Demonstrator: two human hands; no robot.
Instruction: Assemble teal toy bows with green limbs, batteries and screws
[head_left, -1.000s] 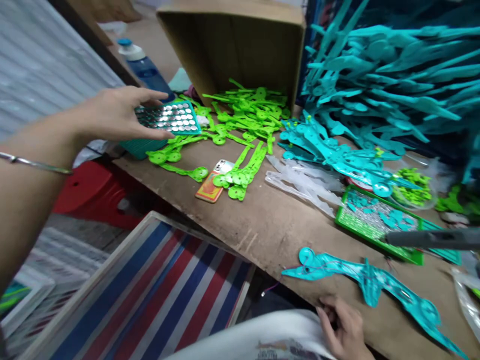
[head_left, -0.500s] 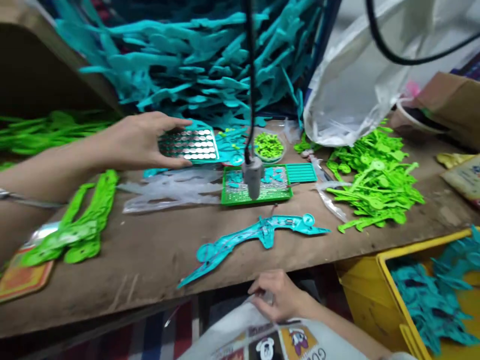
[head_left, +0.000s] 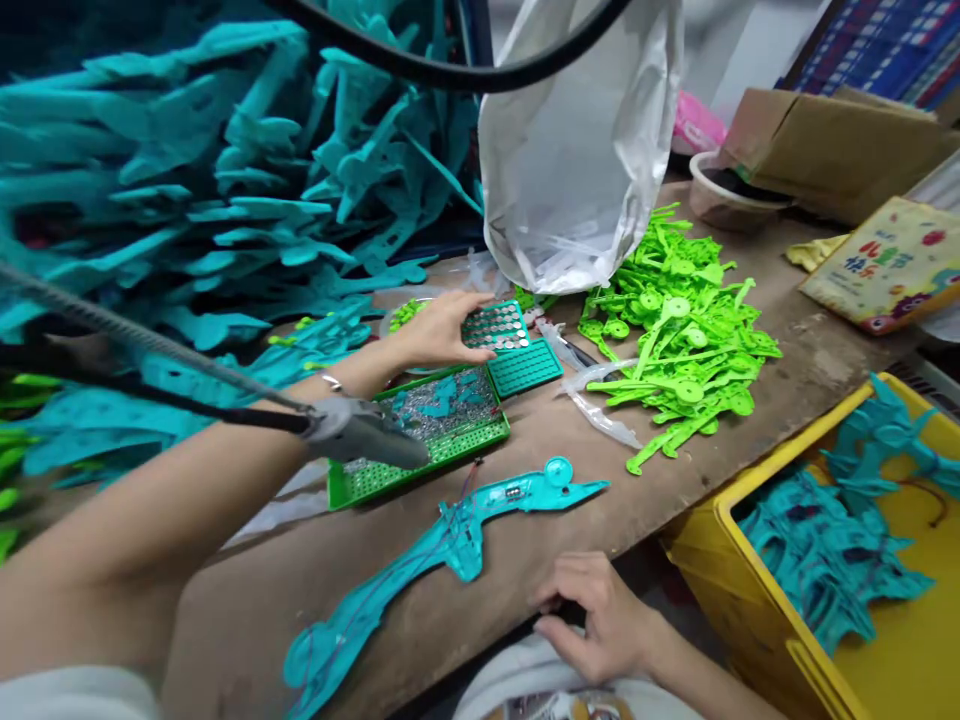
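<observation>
My left hand (head_left: 441,330) reaches across the wooden table (head_left: 525,560) and grips a teal tray of silver button cells (head_left: 499,328), setting it down above another teal tray (head_left: 525,368). A green tray (head_left: 420,440) of small parts lies just in front of it. My right hand (head_left: 596,615) rests curled at the table's near edge, by my lap, pinching something dark that I cannot make out. A long teal plastic toy shell (head_left: 450,540) with thin wires lies on the table between my hands. A grey soldering iron (head_left: 367,435) hangs over the green tray.
A tall pile of teal plastic shells (head_left: 225,200) fills the back left. Green plastic pieces (head_left: 675,340) are heaped at the right under a clear plastic bag (head_left: 577,160). A yellow crate (head_left: 847,540) with teal shells stands at the lower right. A cardboard box (head_left: 825,150) sits behind.
My view swung right along the table. My left hand carried the button-cell tray from beside the left cardboard box to the spot behind the green tray. My right hand stayed at my lap.
</observation>
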